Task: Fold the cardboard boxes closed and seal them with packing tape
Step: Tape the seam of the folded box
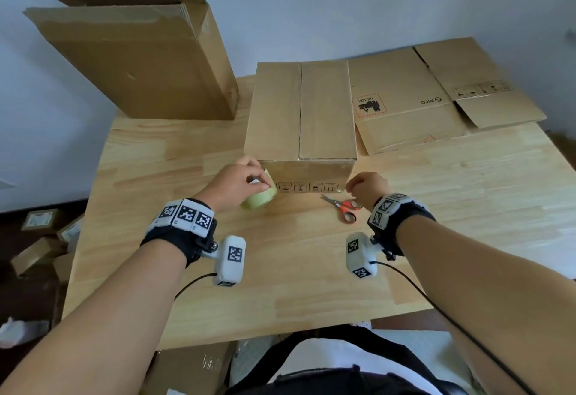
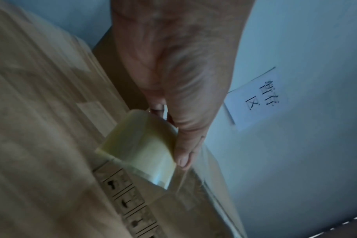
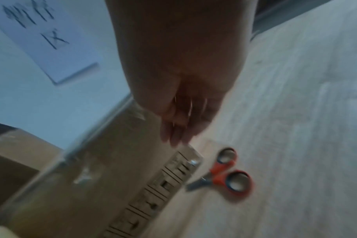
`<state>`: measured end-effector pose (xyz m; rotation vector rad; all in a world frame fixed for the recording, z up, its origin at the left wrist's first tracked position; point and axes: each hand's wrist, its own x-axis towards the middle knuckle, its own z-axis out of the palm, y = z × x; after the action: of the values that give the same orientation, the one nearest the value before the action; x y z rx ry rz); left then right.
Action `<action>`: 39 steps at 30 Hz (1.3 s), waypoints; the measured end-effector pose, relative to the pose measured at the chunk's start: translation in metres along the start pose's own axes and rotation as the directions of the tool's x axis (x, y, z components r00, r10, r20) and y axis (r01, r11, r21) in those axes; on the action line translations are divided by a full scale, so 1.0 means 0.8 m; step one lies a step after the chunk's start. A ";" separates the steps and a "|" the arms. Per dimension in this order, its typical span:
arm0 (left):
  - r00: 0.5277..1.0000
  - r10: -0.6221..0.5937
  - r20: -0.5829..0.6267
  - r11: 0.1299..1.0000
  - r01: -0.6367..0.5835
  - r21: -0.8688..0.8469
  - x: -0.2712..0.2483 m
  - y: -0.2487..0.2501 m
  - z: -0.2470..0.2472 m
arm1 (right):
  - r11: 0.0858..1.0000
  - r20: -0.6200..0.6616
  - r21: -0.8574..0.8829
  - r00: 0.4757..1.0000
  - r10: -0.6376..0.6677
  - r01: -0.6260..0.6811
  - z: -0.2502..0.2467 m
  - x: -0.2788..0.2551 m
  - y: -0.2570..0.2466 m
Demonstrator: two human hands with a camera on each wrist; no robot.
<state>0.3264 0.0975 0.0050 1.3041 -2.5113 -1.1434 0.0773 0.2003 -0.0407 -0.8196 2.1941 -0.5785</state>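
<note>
The closed box (image 1: 300, 120) sits mid-table. The left hand (image 1: 235, 184) grips the tape roll (image 1: 260, 196) at its near-left corner; the right hand (image 1: 367, 187) pinches the tape end at the near-right corner, stretching a strip across the near face.

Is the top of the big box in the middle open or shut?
Shut. The box's two top flaps lie flat and meet along a middle seam. Whether tape covers that seam, cannot tell.

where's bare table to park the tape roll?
Bare wood lies between the wrists and the near table edge, also right of the scissors toward the right edge. Crowded: the box front, where left hand holds the tape roll and right hand pinches tape; flat cardboard behind.
</note>
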 end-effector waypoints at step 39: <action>0.998 0.032 0.050 0.957 -0.045 0.285 0.030 -0.034 -0.031 | 0.473 0.221 -0.722 0.815 -0.535 0.506 0.065 0.031 -0.101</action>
<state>0.3392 0.0559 -0.0011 1.2937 -2.8047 -0.8324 0.1335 0.1186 -0.0370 -2.0020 2.1743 0.1369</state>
